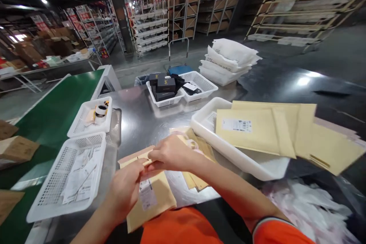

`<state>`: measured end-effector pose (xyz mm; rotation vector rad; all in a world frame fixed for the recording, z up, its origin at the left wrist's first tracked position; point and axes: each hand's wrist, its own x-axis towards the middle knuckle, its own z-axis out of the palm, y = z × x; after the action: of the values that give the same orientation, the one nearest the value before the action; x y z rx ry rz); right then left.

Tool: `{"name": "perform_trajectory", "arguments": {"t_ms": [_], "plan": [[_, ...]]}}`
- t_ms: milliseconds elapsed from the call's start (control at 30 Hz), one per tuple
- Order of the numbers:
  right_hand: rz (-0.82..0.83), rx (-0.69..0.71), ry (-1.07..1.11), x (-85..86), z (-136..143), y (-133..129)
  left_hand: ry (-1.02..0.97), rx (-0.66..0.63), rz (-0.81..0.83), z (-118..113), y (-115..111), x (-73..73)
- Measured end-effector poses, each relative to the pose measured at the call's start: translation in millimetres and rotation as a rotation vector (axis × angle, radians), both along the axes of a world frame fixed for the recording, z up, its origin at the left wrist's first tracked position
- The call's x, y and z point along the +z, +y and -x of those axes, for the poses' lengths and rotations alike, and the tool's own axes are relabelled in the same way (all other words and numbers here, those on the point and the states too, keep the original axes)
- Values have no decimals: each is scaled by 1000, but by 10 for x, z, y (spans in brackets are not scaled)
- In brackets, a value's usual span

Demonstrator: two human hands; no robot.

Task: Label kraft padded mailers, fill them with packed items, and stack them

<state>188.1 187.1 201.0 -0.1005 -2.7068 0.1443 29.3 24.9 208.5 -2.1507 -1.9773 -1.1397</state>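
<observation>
A yellow padded envelope [160, 194] with a white printed label lies at the table's near edge, directly before me. My left hand [126, 183] pinches its upper flap from the left. Close beside it, my right hand [168, 152] has its fingers closed on the same flap, reaching in from the right. The fingers of both hands nearly meet, and part of the flap is hidden under them. More yellow envelopes [204, 148] lie partly beneath my right wrist, with pale strips on top.
A white tray [220, 146] at right bears large labelled envelopes [257, 126]. Two white baskets [100, 171] [76, 122] stand left, beside a green conveyor [63, 103] carrying cartons. Black boxes [166, 85] fill a far basket. White packages [228, 61] are stacked behind; crumpled plastic [309, 209] lies lower right.
</observation>
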Motion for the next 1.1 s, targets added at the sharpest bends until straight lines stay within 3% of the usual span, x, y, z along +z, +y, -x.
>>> {"name": "perform_trajectory", "arguments": {"t_ms": [133,267,433,600,767,1000,1100], "plan": [[191,-16,-138,-108,-278,444,-167,256,-54,204,-141,-115],[556,35,-89,-253,-650,675,-467,315,38,296,-209,-212],[1021,-108,186,-419,-726,551,-607,469,-53,338,-123,-169],[1210,-189,347,-425,-601,334,-699,466,-65,376,-78,-185],[1252,-198,411,-356,-591,229,-613,485,10,352,-129,-236],[955,-167,393,-354,-617,194,-637,616,-36,392,-213,-177],[934,-200,366,-405,-630,183,-666,634,-17,419,-277,-190]]}}
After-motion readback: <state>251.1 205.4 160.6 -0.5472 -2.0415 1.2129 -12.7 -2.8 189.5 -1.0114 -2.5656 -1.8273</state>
